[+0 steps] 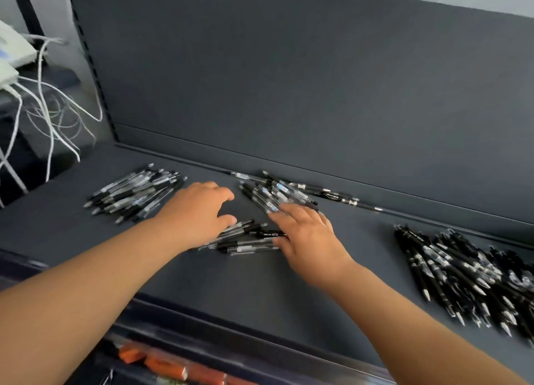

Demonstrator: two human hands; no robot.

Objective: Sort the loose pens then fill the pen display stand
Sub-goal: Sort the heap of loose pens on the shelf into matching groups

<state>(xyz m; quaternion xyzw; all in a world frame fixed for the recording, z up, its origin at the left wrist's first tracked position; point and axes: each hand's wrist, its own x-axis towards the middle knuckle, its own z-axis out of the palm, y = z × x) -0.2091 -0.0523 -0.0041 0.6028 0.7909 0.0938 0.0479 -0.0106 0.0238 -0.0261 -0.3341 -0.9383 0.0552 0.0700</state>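
Black and clear pens lie in several piles on a dark grey shelf (260, 292). A neat pile (135, 194) sits at the left, a loose pile (277, 194) at the back middle, and a large pile of black pens (468, 274) at the right. A small bunch (245, 237) lies between my hands. My left hand (199, 211) rests over the bunch's left end with fingers loosely bent. My right hand (309, 234) lies flat, fingers spread, touching the bunch's right end and the back pile. No display stand shows.
The shelf's dark back panel (318, 81) rises behind the pens. White cords (49, 104) and a pale box hang at the far left. Orange packets (167, 364) sit on a lower shelf below the front edge.
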